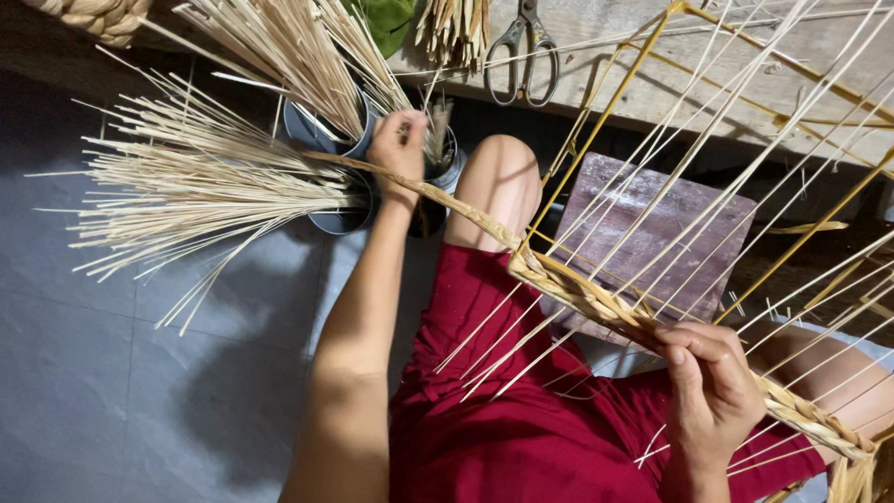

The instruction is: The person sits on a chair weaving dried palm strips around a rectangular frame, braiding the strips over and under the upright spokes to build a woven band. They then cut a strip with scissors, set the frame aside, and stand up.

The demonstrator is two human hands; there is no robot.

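Observation:
My left hand reaches out over grey pots stuffed with pale straw sticks and closes on straw there; a long twisted fibre strand runs past it toward my lap. My right hand grips the braided woven edge of a yellow wire frame that rests on my lap. Thin pale reeds fan up across the frame. I sit in red clothing with a bare knee raised.
Scissors lie on a wooden plank at the top. A purple-brown board sits under the frame. A woven basket rim shows top left. Grey tiled floor lies to the left.

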